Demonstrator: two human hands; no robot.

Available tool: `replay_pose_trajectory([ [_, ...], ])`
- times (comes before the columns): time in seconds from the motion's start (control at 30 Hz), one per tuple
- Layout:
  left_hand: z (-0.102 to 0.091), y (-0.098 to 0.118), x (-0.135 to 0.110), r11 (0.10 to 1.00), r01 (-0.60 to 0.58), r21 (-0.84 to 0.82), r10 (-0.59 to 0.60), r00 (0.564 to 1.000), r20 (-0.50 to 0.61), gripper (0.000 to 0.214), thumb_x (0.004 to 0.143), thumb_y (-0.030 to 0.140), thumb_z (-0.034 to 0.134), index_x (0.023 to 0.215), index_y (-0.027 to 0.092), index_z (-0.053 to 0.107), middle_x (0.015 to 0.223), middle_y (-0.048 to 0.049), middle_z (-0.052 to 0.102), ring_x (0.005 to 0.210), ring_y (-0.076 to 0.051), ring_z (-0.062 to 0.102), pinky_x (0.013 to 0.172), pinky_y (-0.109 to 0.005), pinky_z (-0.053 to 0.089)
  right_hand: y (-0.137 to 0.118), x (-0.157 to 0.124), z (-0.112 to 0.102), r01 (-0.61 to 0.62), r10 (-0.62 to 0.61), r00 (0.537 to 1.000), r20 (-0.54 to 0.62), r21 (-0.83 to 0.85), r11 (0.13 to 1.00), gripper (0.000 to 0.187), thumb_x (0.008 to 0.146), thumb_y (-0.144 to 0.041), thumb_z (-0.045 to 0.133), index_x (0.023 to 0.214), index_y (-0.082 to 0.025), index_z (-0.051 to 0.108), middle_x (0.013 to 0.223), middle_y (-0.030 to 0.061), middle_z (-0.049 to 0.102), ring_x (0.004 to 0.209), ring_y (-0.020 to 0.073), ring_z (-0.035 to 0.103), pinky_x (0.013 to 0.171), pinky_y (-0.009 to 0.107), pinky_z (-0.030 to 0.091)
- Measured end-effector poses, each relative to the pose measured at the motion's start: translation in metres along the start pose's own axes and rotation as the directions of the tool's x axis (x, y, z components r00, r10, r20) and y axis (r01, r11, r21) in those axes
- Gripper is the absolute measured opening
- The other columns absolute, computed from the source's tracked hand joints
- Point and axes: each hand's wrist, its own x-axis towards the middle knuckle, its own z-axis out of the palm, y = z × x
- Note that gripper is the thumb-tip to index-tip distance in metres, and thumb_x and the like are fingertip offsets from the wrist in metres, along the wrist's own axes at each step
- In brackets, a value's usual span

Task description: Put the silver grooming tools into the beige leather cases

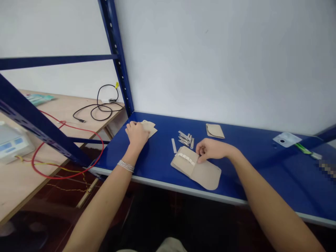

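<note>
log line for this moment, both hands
left hand: on tan piece | right hand: at folded tan pouch, white strip | nearby: metal clips | surface: blue shelf

Bright img, soft shadows, warped edges.

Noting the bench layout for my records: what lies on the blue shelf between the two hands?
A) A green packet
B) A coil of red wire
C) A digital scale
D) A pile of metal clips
D: the pile of metal clips sits on the blue shelf, between the left hand and the right hand.
</note>
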Motion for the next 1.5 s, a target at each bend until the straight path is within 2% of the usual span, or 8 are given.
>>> replay_pose_trajectory([
  [0.33, 0.008, 0.001, 0.004, 0.919, -0.162, -0.358, 0.187, 0.982, 0.035, 0.016, 0.08, 0.027, 0.055, 0.092, 0.019, 0.062, 0.091, -0.0088, 0.069, 0.088, -0.026, 0.063, 0.081, -0.035, 0.045, -0.023, 0.018, 0.029, 0.253, -0.237, 0.958, -0.163, 0.082, 0.964, 0.037, 0.067, -0.047, 0.076, 0.088, -0.018, 0.071, 0.063, -0.0011, 0.058, 0.05, 0.0101, 0.046, 0.051, 0.024, 0.036],
  [0.47, 0.009, 0.007, 0.0, 0.851, -0.236, -0.469, 0.256, 0.966, -0.023, 0.015, 0.082, 0.028, 0.054, 0.091, 0.02, 0.061, 0.091, -0.0066, 0.069, 0.086, -0.023, 0.062, 0.079, -0.033, 0.044, -0.034, 0.023, 0.042, 0.355, -0.328, 0.851, -0.411, -0.009, 0.935, 0.031, 0.088, -0.036, 0.056, 0.111, -0.022, 0.069, 0.104, 0.0079, 0.069, 0.064, 0.0136, 0.059, 0.061, 0.029, 0.047],
  [0.57, 0.007, 0.012, -0.004, 0.836, -0.24, -0.493, 0.265, 0.964, -0.021, 0.015, 0.083, 0.028, 0.053, 0.093, 0.02, 0.06, 0.081, -0.0047, 0.067, 0.078, -0.022, 0.061, 0.073, -0.031, 0.043, -0.045, 0.026, 0.054, 0.412, -0.419, 0.812, -0.407, -0.109, 0.905, 0.039, 0.095, -0.027, 0.041, 0.128, -0.026, 0.061, 0.129, 0.0053, 0.063, 0.098, 0.0203, 0.065, 0.084, 0.036, 0.051],
  [0.73, 0.007, 0.015, -0.007, 0.756, -0.293, -0.586, 0.348, 0.937, -0.02, 0.013, 0.084, 0.027, 0.052, 0.094, 0.021, 0.058, 0.065, 0.0002, 0.058, 0.059, -0.018, 0.053, 0.061, -0.029, 0.038, -0.05, 0.026, 0.063, 0.166, -0.264, 0.875, -0.407, -0.26, 0.951, 0.043, 0.097, -0.031, 0.038, 0.135, -0.028, 0.056, 0.12, 0.0062, 0.069, 0.103, 0.0267, 0.066, 0.087, 0.039, 0.05],
  [0.93, 0.008, 0.015, -0.009, 0.633, -0.31, -0.709, 0.469, 0.883, 0.032, 0.021, 0.081, 0.02, 0.052, 0.102, 0.018, 0.057, 0.07, 0.0006, 0.063, 0.064, -0.017, 0.056, 0.068, -0.028, 0.043, -0.045, 0.023, 0.051, -0.085, -0.128, 0.847, -0.516, -0.369, 0.925, 0.046, 0.095, -0.047, 0.041, 0.128, -0.024, 0.062, 0.106, 0.0132, 0.073, 0.092, 0.0318, 0.069, 0.079, 0.041, 0.05],
  [1.17, 0.008, 0.021, -0.016, 0.467, -0.306, -0.83, 0.616, 0.786, 0.057, 0.034, 0.079, 0.012, 0.048, 0.109, 0.016, 0.064, 0.109, -0.0078, 0.07, 0.098, -0.021, 0.064, 0.092, -0.034, 0.046, -0.039, 0.03, 0.048, 0.115, -0.149, 0.733, -0.663, -0.095, 0.989, 0.036, 0.088, -0.047, 0.054, 0.105, -0.021, 0.074, 0.096, 0.0085, 0.075, 0.076, 0.0238, 0.068, 0.074, 0.035, 0.05],
  [1.33, 0.009, 0.03, -0.025, 0.368, -0.248, -0.896, 0.677, 0.732, 0.076, 0.032, 0.083, 0.014, 0.048, 0.11, 0.014, 0.066, 0.112, -0.0102, 0.069, 0.107, -0.022, 0.063, 0.098, -0.034, 0.044, -0.043, 0.033, 0.052, 0.185, -0.111, 0.739, -0.664, 0.041, 0.982, 0.027, 0.084, -0.041, 0.06, 0.093, -0.021, 0.076, 0.086, 0.0069, 0.075, 0.063, 0.0202, 0.064, 0.066, 0.033, 0.049],
  [1.5, 0.008, 0.036, -0.031, 0.377, -0.247, -0.893, 0.668, 0.74, 0.078, 0.028, 0.083, 0.029, 0.061, 0.108, 0.016, 0.066, 0.108, -0.0089, 0.07, 0.099, -0.021, 0.064, 0.091, -0.031, 0.046, -0.044, 0.034, 0.055, 0.242, -0.122, 0.736, -0.666, 0.09, 0.966, 0.024, 0.083, -0.039, 0.06, 0.089, -0.022, 0.075, 0.085, 0.0071, 0.075, 0.068, 0.0225, 0.066, 0.065, 0.034, 0.049],
])
